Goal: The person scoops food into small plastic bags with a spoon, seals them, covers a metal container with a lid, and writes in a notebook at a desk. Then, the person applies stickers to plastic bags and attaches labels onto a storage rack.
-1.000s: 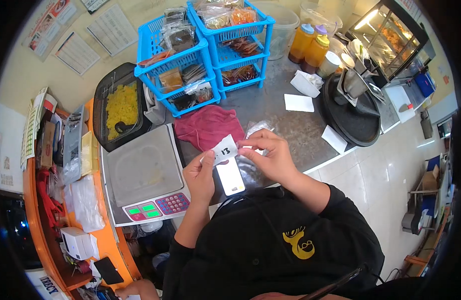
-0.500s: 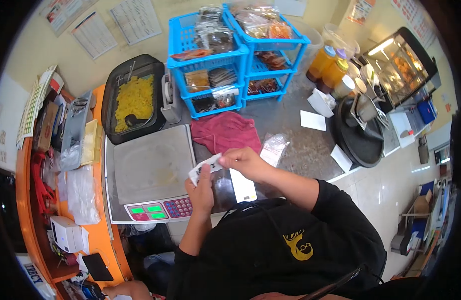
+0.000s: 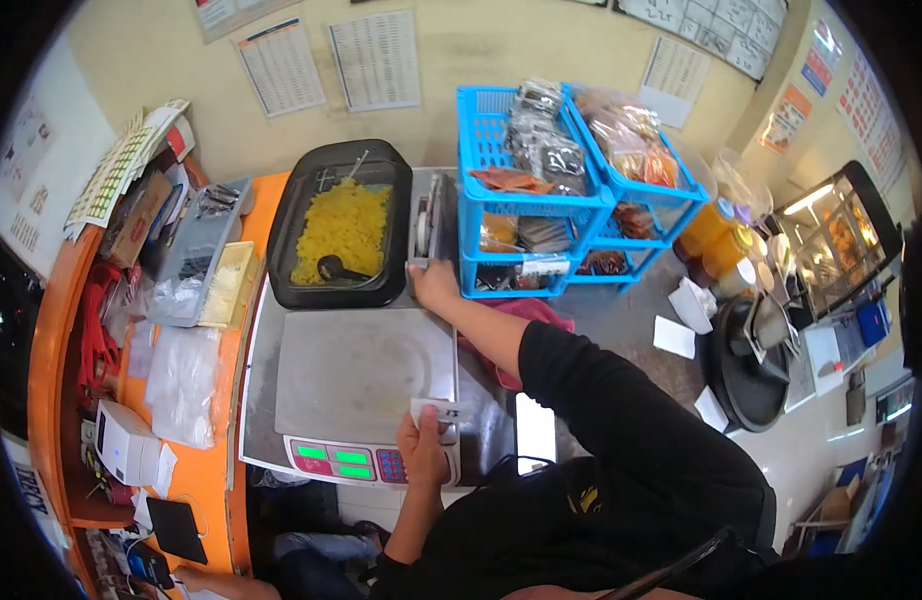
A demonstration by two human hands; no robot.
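My left hand (image 3: 423,452) pinches a small white paper slip (image 3: 443,410) with dark print, held above the near right part of a weighing scale (image 3: 356,360). Farther off, my right hand (image 3: 436,285) reaches across to the near end of a grey tape dispenser (image 3: 424,225) with a white roll in it. Its fingers are bent and close together there; what lies between them is too small to see. Left of the dispenser is a black pan (image 3: 281,265) of yellow rice (image 3: 343,230) with a black ladle (image 3: 339,270).
Blue stacked baskets (image 3: 521,205) with packets stand right of the dispenser. A dark red cloth (image 3: 541,312) lies partly under my right forearm. A white phone-like slab (image 3: 534,430) is near my body. Another person's hand (image 3: 216,583) shows at the bottom left.
My right hand has let go of the paper slip and moved forward to the tape dispenser. My left hand keeps the slip. The view has shifted, showing more wall.
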